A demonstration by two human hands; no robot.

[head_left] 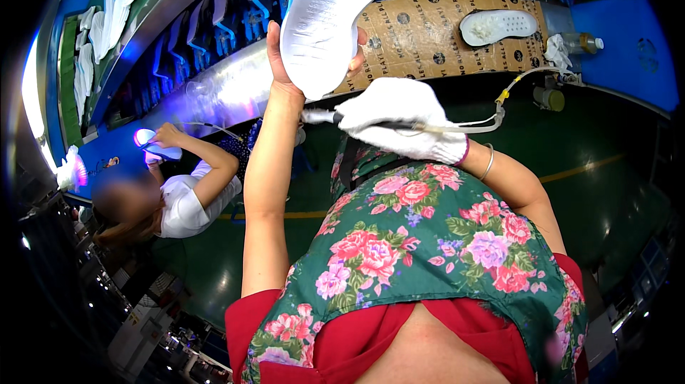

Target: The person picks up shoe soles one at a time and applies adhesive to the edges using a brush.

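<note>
Left hand (282,63) grips white sole (328,13) (right hand (399,116) gloved, clutching applicator (321,117))

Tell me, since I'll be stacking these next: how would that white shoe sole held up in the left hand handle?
The white shoe sole is probably light: the bare left hand holds it upright by one end. It keeps its shape unsupported, so likely fairly stiff, perhaps slightly springy. Flat-bodied, it shouldn't roll.

shoe sole (325,17): matt white foam; glove (399,116): white cloth; tube (471,126): glossy plastic
</note>
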